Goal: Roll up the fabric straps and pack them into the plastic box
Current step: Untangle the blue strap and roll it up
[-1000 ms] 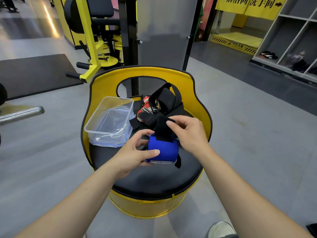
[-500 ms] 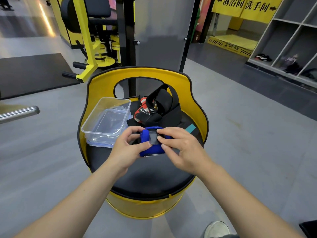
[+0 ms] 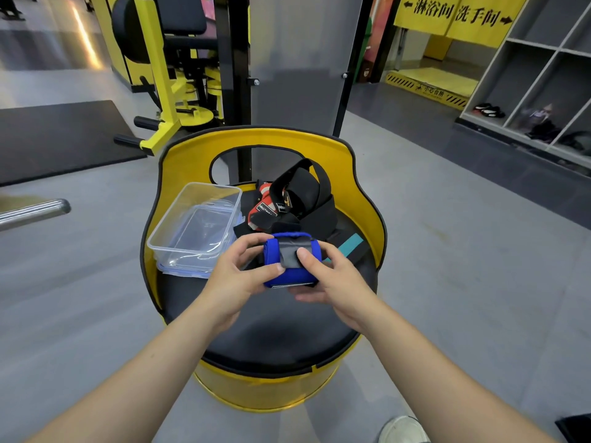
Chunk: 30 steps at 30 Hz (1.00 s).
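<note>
Your two bare forearms reach forward and meet in the middle. Your left hand [image 3: 236,276] curls its grip, thumb tip pressed forward and fingers arched above. Your right hand [image 3: 332,276] curls likewise, thumb on top and fingers tucked beneath. The thumbs nearly touch.

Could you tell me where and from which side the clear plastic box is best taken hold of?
Probably by the near short wall of the plastic box, coming from above with fingers inside and thumb outside. It sits open and empty, its rim exposed; the pile of straps crowds its right side.
</note>
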Available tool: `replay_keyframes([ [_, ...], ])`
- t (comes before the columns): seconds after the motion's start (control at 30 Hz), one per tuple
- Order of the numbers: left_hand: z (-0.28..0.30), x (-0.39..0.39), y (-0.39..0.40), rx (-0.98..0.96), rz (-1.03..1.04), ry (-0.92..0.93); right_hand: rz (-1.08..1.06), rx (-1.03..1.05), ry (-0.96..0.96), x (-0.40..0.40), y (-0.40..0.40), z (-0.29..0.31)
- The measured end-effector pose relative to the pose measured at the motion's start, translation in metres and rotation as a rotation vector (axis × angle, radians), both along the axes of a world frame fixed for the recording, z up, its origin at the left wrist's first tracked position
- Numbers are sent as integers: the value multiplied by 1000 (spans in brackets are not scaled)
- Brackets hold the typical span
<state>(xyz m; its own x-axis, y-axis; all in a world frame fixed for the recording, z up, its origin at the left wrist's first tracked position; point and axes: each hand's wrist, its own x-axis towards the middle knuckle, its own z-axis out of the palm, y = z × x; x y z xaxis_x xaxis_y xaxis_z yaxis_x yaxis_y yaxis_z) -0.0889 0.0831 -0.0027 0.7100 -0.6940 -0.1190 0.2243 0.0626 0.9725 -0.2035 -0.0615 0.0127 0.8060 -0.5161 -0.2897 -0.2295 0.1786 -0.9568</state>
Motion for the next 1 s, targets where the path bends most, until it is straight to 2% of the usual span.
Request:
replay_keyframes([
  [0.13, 2, -2, -2, 10, -14, -18, -66, -39, -64, 4, 3, 0],
  [0.33, -3, 2, -4, 25, 54, -120, 56, -12, -73, 0, -7, 2],
  [0.5, -9, 2, -2, 53, 74, -179, 107, -72, -34, 0, -5, -3],
  [0.57, -6, 5, 0, 73, 63, -254, 184, 34, 32, 1, -8, 3],
  [0.67, -3, 8, 2, 66, -11, -383, 217, 357, 58, 0, -13, 12],
  [0.83, -4, 7, 2, 37, -136, -409, 113, 438, -64, 0, -12, 6],
  [0.9, -3, 10, 1, 30, -167, -374, 97, 386, -155, 0, -14, 5],
  [1.0, 0, 12, 2, -21, -128, -119, 101, 231, -220, -2, -14, 4],
])
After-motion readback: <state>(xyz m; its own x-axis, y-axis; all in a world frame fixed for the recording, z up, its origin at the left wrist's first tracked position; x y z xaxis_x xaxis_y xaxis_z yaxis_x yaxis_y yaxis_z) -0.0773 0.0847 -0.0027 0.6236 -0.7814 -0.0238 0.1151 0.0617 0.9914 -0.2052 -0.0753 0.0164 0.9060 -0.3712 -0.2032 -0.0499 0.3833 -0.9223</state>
